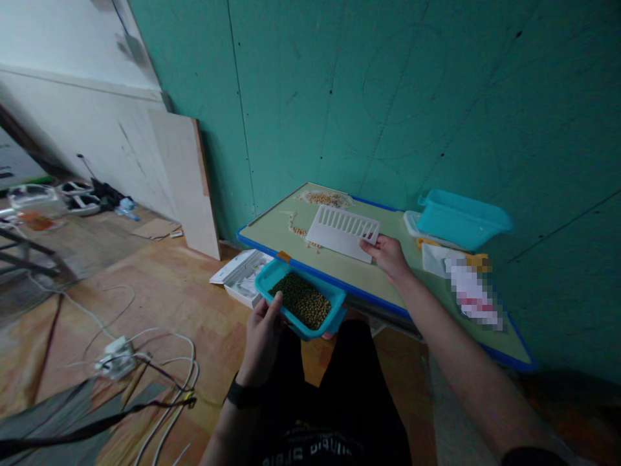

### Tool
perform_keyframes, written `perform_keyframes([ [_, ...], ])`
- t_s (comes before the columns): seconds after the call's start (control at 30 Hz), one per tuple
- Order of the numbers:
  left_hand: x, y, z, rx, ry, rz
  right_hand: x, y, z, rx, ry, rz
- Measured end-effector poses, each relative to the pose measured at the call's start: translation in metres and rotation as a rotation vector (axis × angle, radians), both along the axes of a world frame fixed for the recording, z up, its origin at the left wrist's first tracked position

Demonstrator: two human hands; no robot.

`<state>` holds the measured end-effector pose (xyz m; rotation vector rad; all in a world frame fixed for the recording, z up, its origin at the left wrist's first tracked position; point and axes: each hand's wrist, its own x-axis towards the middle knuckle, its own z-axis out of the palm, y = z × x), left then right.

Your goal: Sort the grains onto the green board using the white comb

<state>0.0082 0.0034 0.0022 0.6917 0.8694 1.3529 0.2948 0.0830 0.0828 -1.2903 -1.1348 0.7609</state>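
Note:
My left hand [262, 333] grips the near left rim of a teal plastic tub [334, 318], held at the front edge of the table. Inside the tub lie dark green beans [291, 289] on one side and tan beans [314, 310] on the other. A white slotted plastic panel [334, 241] is pinched by its near right corner in my right hand [385, 255], over the table top. Just beyond the panel, a heap of pale tan beans [325, 199] lies at the back of the table. Orange and whitish kernels [294, 226] trail to the panel's left.
The blue-edged table [286, 223] stands against a green wall [301, 97]. At its right are another teal tub [460, 220], a white lid [412, 223] and a blurred-out packet [475, 298]. An open white box [242, 278] and a cabled power strip [116, 357] are on the left.

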Motion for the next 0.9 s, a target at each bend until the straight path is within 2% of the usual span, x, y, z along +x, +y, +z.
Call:
perform_keyframes([
  [0.6, 0.0012, -0.0014, 0.0056, -0.005, 0.003, 0.016, -0.0014, -0.0027, 0.0017, -0.03, -0.015, 0.06],
  [0.9, -0.0012, -0.0005, -0.0015, -0.002, -0.027, -0.004, 0.0, -0.0009, 0.0032, -0.001, -0.001, 0.015],
])
